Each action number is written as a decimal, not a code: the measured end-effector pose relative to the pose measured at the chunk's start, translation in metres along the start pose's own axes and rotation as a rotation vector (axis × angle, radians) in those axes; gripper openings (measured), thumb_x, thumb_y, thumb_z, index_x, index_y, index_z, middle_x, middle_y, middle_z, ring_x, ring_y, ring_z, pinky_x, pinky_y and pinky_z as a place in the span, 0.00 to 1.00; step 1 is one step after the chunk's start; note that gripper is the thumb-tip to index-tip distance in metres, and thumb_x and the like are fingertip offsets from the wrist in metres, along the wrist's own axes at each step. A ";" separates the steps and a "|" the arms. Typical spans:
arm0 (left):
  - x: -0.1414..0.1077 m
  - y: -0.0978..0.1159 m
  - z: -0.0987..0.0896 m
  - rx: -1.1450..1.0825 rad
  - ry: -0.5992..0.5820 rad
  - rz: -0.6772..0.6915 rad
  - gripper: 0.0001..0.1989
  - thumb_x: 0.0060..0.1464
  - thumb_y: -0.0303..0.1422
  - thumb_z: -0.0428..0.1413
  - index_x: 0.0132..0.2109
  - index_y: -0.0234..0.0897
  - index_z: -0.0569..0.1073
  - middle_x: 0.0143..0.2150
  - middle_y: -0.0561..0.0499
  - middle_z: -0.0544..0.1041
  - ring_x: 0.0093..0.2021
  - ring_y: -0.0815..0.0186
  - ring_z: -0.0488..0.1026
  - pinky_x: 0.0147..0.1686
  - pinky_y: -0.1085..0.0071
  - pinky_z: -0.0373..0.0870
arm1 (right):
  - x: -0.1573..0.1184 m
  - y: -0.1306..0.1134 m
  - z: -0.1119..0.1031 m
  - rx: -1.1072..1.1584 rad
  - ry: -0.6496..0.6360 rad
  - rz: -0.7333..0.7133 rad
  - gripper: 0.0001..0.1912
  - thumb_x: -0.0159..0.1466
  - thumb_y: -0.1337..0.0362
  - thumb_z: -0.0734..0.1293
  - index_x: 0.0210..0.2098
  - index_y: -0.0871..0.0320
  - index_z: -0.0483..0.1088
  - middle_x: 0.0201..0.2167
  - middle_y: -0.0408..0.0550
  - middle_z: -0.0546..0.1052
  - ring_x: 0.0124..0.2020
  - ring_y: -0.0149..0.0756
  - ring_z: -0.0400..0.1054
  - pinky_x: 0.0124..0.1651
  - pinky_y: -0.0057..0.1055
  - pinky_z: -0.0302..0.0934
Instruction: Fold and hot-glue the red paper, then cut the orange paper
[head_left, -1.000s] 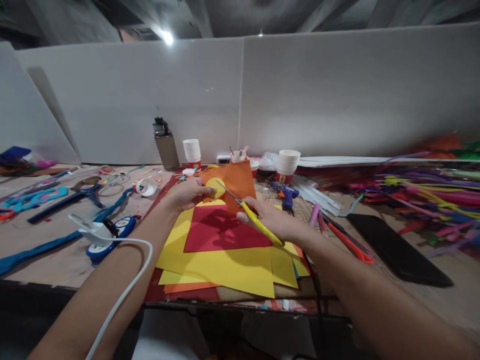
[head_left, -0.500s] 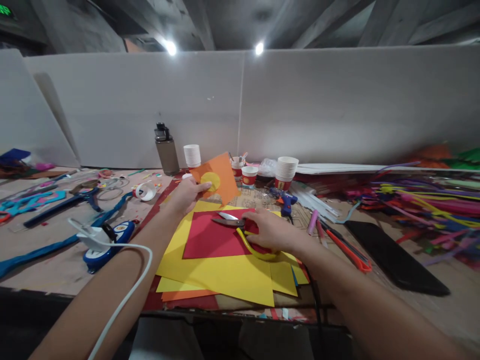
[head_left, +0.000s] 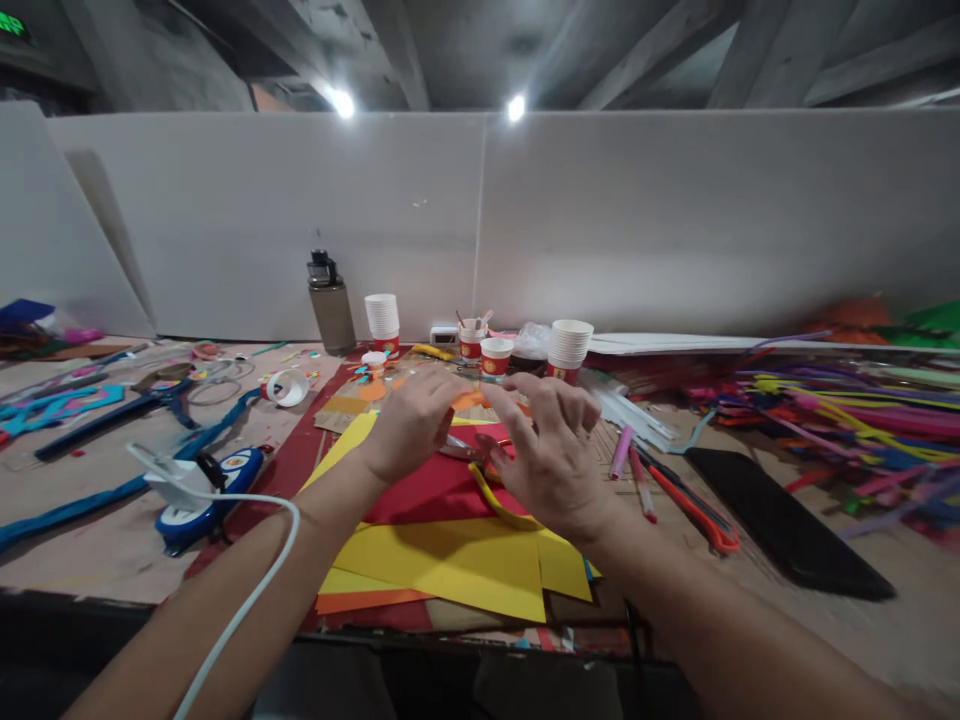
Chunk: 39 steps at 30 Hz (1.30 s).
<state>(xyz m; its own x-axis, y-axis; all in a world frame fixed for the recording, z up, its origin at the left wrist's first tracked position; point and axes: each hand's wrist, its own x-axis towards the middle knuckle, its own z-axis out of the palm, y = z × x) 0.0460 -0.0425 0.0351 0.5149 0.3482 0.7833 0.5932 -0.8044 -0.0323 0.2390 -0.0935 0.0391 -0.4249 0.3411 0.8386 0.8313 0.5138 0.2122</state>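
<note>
A piece of orange paper is held up in my left hand, seen almost edge-on and partly hidden behind my fingers. My left fingers are closed on it. My right hand has its fingers apart, with the index fingertip at the paper's right side and the thumb lower down. Below my hands, scissors with yellow handles lie on a red sheet, their blades partly covered. Yellow sheets lie under the red one. The yellow circle on the orange paper is out of sight.
Behind my hands stand paper cups, a taller cup stack and a bottle. Pens, an orange-handled tool and a black phone-like slab lie right. A blue device with a white cable sits left.
My right hand has let go of the scissors, which now lie on the red sheet, and has risen beside the orange paper. My left hand has moved right and turned the paper edge-on.
</note>
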 end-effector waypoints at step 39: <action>0.011 0.009 -0.017 -0.974 -0.122 -0.834 0.14 0.35 0.31 0.70 0.33 0.36 0.80 0.34 0.48 0.80 0.37 0.58 0.76 0.31 0.72 0.71 | 0.010 0.026 0.011 1.203 -0.452 0.712 0.13 0.57 0.58 0.71 0.40 0.59 0.76 0.39 0.48 0.81 0.36 0.38 0.75 0.36 0.32 0.70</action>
<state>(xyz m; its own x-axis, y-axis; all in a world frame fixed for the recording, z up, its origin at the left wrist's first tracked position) 0.0468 -0.0541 0.0535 0.2928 0.9130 0.2841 0.0944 -0.3233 0.9416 0.2520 -0.0682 0.0478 -0.3240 0.8930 0.3123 0.2117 0.3901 -0.8961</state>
